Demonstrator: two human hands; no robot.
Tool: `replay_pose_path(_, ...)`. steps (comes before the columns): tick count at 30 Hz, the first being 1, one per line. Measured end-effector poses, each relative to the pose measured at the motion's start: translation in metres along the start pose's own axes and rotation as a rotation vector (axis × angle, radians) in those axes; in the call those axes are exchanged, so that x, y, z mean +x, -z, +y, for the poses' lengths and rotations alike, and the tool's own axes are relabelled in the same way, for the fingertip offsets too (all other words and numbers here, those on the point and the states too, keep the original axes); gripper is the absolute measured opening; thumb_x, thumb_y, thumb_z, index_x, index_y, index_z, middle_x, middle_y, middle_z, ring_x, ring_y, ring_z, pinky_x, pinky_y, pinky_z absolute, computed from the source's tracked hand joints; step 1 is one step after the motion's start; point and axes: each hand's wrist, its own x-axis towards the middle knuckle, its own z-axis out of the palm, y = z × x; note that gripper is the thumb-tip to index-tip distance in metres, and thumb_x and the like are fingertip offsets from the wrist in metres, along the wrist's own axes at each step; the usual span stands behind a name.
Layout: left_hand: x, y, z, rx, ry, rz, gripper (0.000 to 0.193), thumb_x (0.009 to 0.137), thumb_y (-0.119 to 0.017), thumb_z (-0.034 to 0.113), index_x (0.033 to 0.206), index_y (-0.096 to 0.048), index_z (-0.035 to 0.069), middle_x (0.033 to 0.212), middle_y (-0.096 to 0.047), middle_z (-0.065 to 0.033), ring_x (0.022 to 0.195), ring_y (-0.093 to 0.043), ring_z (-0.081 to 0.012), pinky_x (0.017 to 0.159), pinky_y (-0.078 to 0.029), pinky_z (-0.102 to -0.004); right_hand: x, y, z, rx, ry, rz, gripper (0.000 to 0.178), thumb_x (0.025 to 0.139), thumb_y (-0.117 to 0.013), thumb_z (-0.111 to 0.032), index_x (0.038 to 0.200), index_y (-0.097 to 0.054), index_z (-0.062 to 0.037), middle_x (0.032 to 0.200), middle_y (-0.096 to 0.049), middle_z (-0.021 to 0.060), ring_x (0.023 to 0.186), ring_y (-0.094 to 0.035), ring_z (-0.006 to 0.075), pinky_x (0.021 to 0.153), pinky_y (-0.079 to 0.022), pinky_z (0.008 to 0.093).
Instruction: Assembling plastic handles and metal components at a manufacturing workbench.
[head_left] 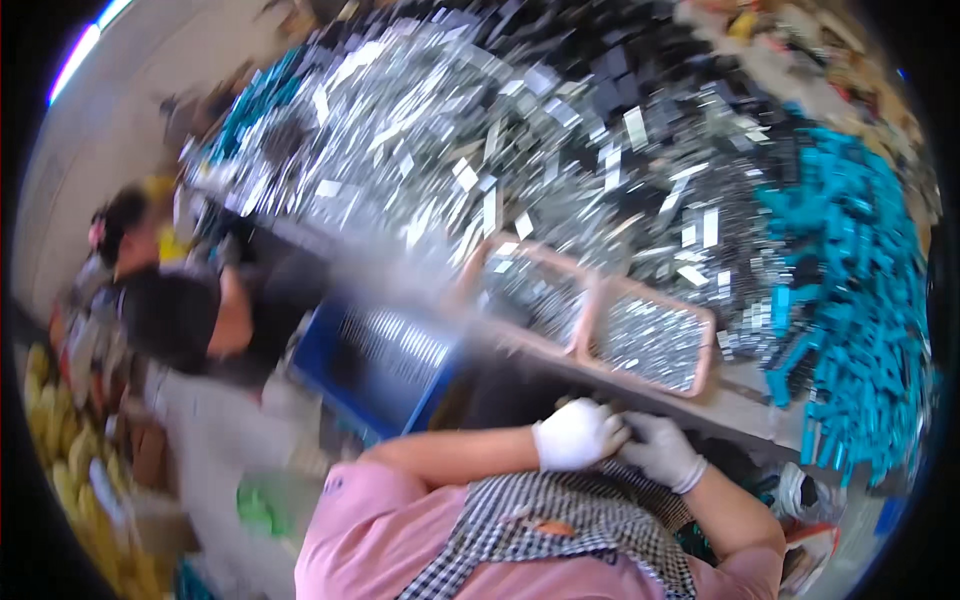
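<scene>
My left hand [580, 435], in a white glove, is held in front of my apron with its fingers curled in. Close against it is my right hand [664, 453], in a greyer glove, its fingers bent toward the left one. The fingertips meet, and motion blur hides whatever may be between them. Beyond my hands, two pink-rimmed trays [708, 350] stand side by side at the table's near edge, filled with small shiny pieces. A large heap of flat, glossy silver pieces [420, 150] spreads behind the trays.
A blue plastic crate [330, 375] stands to the left, below the table edge. Turquoise pieces [860, 290] are piled at the right, dark pieces [620, 70] at the back. Another person [165, 290] works at the left. Yellow bundles [75, 455] lie at the lower left.
</scene>
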Motion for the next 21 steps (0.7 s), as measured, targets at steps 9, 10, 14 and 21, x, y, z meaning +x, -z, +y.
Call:
replay_pose_path(9,-0.051,0.039,-0.054,-0.491,0.286,0.487,0.060,0.071,-0.077,0.054,0.101,-0.061,0.006,0.104,-0.060,-0.0128,0.094,-0.058,-0.0336,0.081,-0.049,-0.0434,-0.001,-0.021,0.029,0.190,-0.121,0.116,0.023,0.083,-0.060,-0.004,0.103,-0.062,0.0050,0.077,-0.064,0.0074,0.058,-0.055,0.0086,0.052,-0.042,0.0216)
replay_pose_path(10,-0.074,0.040,-0.066,-0.450,0.375,0.567,0.045,0.074,-0.079,0.041,0.096,-0.063,0.006,0.097,-0.063,-0.0117,0.086,-0.061,-0.0314,0.075,-0.051,-0.0401,0.000,-0.024,0.030,0.156,-0.097,0.167,0.022,0.082,-0.058,-0.002,0.102,-0.061,0.0053,0.073,-0.063,0.0072,0.053,-0.052,0.0074,0.048,-0.038,0.0209)
replay_pose_path(14,-0.164,0.033,-0.113,-0.115,1.266,0.501,0.023,0.081,-0.070,0.022,0.089,-0.068,0.001,0.083,-0.067,-0.0193,0.078,-0.066,-0.0349,0.070,-0.053,-0.0423,0.008,-0.023,0.011,0.494,-0.370,0.325,0.023,0.080,-0.055,0.007,0.102,-0.058,0.0045,0.073,-0.061,0.0075,0.053,-0.050,0.0071,0.046,-0.037,0.0208)
replay_pose_path(21,-0.365,-0.058,-0.251,0.381,1.733,0.244,0.022,0.081,-0.064,0.023,0.095,-0.066,0.007,0.096,-0.065,-0.0197,0.092,-0.063,-0.0385,0.081,-0.051,-0.0460,0.031,-0.039,0.009,0.463,-0.343,0.239,0.024,0.078,-0.051,0.007,0.102,-0.057,0.0020,0.072,-0.060,0.0072,0.050,-0.049,0.0081,0.043,-0.037,0.0208)
